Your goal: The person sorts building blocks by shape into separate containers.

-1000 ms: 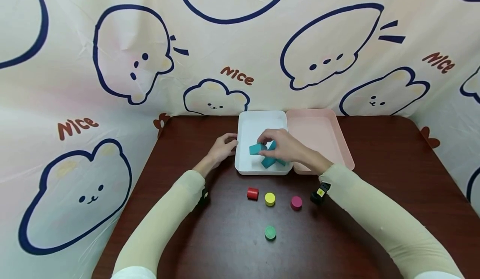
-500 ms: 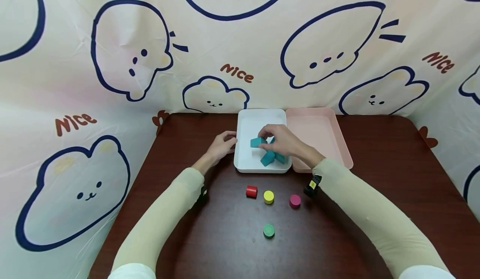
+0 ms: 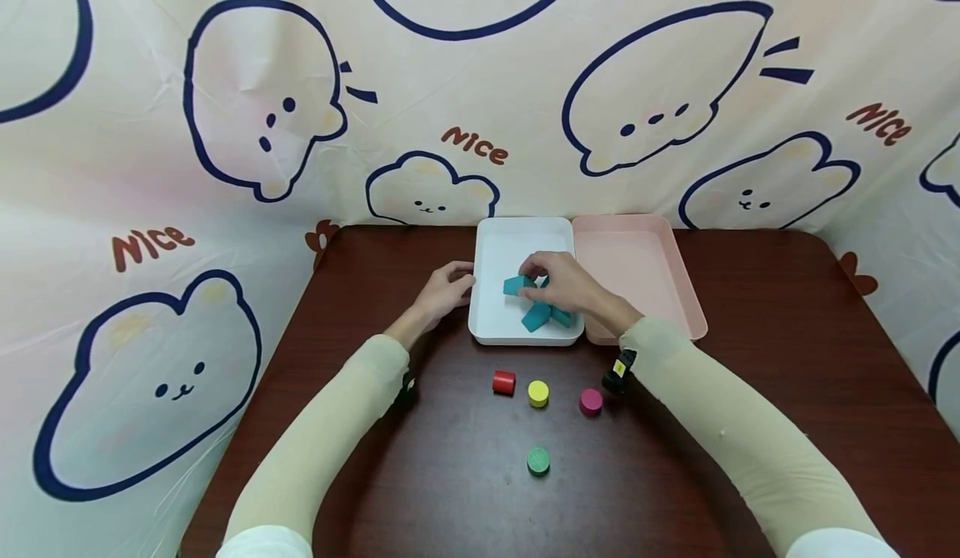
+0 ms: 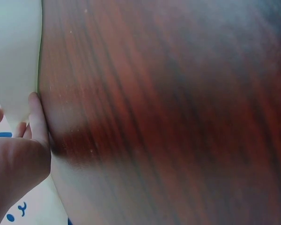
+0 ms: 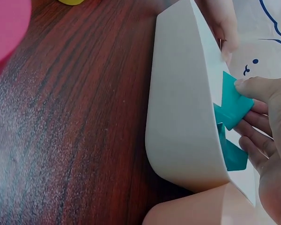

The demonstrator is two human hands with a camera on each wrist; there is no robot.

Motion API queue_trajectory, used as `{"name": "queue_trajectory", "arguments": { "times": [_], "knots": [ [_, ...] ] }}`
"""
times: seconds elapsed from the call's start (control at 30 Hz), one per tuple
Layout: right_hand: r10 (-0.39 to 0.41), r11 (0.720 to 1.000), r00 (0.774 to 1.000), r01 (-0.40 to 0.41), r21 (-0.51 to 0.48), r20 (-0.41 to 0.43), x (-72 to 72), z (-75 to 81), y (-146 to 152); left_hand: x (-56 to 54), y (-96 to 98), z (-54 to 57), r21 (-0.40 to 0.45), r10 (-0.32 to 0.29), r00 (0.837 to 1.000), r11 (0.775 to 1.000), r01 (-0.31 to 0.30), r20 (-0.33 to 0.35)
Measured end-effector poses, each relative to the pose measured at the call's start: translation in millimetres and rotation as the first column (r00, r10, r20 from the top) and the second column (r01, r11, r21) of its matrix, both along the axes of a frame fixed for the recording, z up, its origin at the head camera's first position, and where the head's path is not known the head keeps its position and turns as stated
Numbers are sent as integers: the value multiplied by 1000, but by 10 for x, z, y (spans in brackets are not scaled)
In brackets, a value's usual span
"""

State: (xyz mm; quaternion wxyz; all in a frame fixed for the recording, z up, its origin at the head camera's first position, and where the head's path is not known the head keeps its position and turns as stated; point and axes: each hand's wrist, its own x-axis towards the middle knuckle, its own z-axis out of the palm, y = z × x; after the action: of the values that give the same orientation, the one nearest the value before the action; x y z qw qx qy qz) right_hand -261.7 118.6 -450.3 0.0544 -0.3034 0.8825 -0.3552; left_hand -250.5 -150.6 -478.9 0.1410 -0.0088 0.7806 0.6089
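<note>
Right now, a teal block (image 3: 512, 285) sits between the thumb and fingertips of the right hand (image 3: 566, 283), over the near half of the white tray (image 3: 498, 245), its free end poking out left past the fingers. More teal blocks (image 3: 536, 317) lie in the tray just nearer and to the right, partly beneath that hand; whether the gripped piece touches them cannot be told. Against the tray's right side stands a pink tray (image 3: 626, 249), and the right forearm in its pale sleeve (image 3: 720, 399) crosses over its near left corner, covering part of it. Nearer on the dark wooden desk (image 3: 420, 483), a red cylinder (image 3: 504, 383), a yellow disc (image 3: 537, 394) and a magenta disc (image 3: 591, 402) form a loose row from left to right, with a green disc (image 3: 538, 461) nearer still, below the yellow one. Behind the desk hangs a cartoon-printed cloth (image 3: 525, 82). The right hand's fingers are bent, the thumb on one face of the block and the others opposite, parted only by its thickness. The left hand (image 3: 442, 294) rests against the white tray's left wall, fingers loosely extended, touching its outside.
</note>
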Motion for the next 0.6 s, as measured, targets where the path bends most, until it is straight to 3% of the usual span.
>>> {"name": "queue_trajectory", "arguments": {
  "times": [0.6],
  "knots": [
    [-6, 1000, 1000, 6, 7, 21, -23, -16, 22, 2, 3, 0, -14, 0, 1000, 1000, 0, -4]
  ]
}}
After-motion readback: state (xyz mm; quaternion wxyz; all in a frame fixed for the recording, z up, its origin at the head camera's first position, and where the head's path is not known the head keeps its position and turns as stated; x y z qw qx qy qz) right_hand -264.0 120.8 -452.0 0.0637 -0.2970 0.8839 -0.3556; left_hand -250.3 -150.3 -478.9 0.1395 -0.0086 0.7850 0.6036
